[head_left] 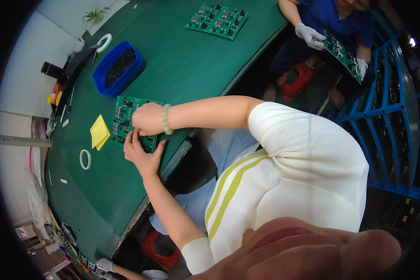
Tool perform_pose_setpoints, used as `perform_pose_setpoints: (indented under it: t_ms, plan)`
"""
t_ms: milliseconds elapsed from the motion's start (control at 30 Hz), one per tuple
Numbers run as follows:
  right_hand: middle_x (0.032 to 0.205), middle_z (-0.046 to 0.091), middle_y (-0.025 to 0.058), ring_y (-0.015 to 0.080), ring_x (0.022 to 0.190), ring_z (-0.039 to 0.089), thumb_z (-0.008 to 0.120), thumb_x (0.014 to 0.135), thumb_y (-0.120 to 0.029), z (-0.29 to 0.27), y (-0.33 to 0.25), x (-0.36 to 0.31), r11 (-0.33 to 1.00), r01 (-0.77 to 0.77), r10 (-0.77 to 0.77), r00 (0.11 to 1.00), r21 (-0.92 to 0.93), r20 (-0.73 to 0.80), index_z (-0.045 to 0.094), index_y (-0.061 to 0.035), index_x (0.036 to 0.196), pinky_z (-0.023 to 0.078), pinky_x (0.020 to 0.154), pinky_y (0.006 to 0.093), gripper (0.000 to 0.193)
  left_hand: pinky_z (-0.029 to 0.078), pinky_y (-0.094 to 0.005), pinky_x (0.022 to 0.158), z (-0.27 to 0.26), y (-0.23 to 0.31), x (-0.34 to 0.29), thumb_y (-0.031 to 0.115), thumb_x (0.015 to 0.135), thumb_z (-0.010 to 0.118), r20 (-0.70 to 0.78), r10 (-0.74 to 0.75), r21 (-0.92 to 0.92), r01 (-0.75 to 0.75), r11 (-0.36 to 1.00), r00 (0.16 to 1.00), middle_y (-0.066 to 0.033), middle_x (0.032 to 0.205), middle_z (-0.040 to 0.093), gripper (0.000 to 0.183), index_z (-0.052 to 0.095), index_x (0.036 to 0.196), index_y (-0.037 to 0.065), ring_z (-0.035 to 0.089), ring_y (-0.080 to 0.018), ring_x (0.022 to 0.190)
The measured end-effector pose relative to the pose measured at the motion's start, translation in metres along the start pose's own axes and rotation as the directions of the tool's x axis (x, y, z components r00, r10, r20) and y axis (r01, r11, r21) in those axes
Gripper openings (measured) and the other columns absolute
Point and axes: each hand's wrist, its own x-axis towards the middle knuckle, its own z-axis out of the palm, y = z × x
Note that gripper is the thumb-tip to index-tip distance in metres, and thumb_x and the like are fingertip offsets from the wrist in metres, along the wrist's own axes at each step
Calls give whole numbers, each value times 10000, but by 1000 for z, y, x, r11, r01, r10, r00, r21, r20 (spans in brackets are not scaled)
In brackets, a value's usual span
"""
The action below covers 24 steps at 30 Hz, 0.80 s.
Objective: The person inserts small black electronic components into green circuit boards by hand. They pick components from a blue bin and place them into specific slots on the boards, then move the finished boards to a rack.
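A green circuit board (121, 122) with many small black parts lies flat on the green table. My right hand (149, 119), with a pale beaded bracelet on its wrist, is above the board. Its fingers are curled together and point down at the board; whatever they pinch is hidden. My left hand (143, 154) rests on the board's lower part. Its fingers are stretched out, the thumb is spread away, and the fingertips come close to the right hand. Part of the board is covered by both hands.
A blue bin (98, 77) of small black parts stands beyond the board. Yellow paper slips (99, 132) and a white ring (85, 159) lie left of it. More boards (217, 21) lie farther up the table (172, 60). A gloved co-worker holds another board (343, 56) near blue racks (375, 112).
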Motion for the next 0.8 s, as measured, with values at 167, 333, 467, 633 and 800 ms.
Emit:
perform_pose_setpoints:
  t_ms: [167,333,467,633,800]
  plan:
    - [865,669,115,303,867,645,696,810,-316,-51,104,-46,971,-153,235,729,182,-643,746,-111,872,524,774,416,220,285,-503,1058,-5,0,-6,419,691,833,13,-41,83,39,996,999,-135,1402,475,835,499,1376,78,420,-347,1291]
    - [1008,639,153,327,947,642,731,817,-306,-84,233,-123,681,-732,522,474,12,-709,711,-70,1038,533,799,439,325,273,-494,1040,0,0,0,385,735,800,22,-1,84,-1,996,1000,-134,1414,479,752,515,1368,94,441,-320,1289]
    - [1002,643,154,336,970,639,688,848,-268,-86,269,-140,685,-724,565,457,81,-687,723,-83,1002,531,826,452,244,268,-487,1022,2,0,3,396,721,796,11,27,76,-28,997,1000,-126,1394,503,723,545,1336,109,451,-302,1285]
    - [838,677,192,394,855,644,656,824,-259,-84,298,-142,768,-640,470,534,28,-703,739,-64,817,527,743,483,212,269,-469,1028,-21,4,-18,386,701,813,49,-17,117,12,993,999,-122,1372,521,697,563,1299,130,463,-305,1268]
    - [877,673,120,323,840,650,695,867,-273,-79,330,-177,862,-497,284,636,-99,-718,734,-96,884,522,747,424,183,262,-423,1041,-39,16,-43,362,712,812,72,-110,129,101,986,991,-100,1354,537,648,588,1274,128,476,-278,1267]
